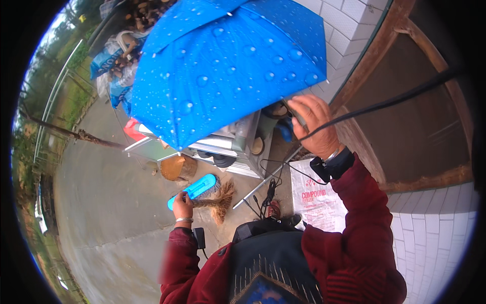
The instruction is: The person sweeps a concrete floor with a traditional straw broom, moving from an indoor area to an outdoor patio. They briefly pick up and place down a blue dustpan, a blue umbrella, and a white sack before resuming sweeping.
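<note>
My left hand (183, 207) is closed on a blue scrub brush (197, 189) and the straw bundle of a small hand broom (220, 201), held together over the concrete floor. At the upper right my right hand (315, 125) is raised at the lower edge of a blue umbrella (231, 72) with a water-drop pattern. A thin dark object lies between its thumb and fingers; what it is cannot be told. The open umbrella hides much of a cabinet (246, 163) with metal trim. A black cable passes close by my right hand.
A wood block (178, 168) stands near the cabinet. A metal pole (252, 192) slants beside black cables (270, 193). A white printed sack (317, 201) lies by my feet. A wood-framed screen (410, 98) and a tiled wall (429, 231) are on the right; filled sacks (121, 83) are at upper left.
</note>
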Tool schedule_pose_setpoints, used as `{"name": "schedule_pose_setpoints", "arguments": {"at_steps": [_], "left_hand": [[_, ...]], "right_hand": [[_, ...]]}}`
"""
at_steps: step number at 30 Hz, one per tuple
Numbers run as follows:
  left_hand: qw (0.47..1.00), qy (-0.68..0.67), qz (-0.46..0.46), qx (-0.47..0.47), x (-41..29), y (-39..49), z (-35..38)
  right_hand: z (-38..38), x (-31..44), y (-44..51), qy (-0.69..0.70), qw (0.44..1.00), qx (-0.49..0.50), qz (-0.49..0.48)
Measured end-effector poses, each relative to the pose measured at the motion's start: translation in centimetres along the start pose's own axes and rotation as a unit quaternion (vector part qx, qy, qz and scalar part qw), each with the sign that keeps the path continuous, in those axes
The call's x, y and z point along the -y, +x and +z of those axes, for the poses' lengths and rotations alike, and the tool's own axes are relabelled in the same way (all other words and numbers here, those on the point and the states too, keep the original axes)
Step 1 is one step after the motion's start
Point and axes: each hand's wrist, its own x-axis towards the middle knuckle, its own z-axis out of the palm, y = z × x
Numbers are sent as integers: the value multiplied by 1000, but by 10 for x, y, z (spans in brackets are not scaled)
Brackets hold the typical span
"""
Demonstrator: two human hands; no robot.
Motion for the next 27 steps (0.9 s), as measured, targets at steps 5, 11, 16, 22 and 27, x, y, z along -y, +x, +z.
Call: {"name": "schedule_pose_setpoints", "arguments": {"at_steps": [5, 11, 16, 22, 27], "left_hand": [[1000, 17, 17, 10, -3, -5, 13], [998, 24, 52, 37, -19, -3, 13], [993, 44, 90, 57, -24, -19, 15], [990, 6, 112, 80, -5, -57, 2], [986, -35, 131, 98, 24, -72, -10]], "right_hand": [[-13, -60, -92, 19, 970, -108, 215], [-32, -81, -212, 126, 864, -160, 461], [-38, -84, -341, 51, 808, -60, 583], [-67, -18, -482, 226, 527, -199, 795], [-98, 86, -585, 192, 471, -226, 831]]}}
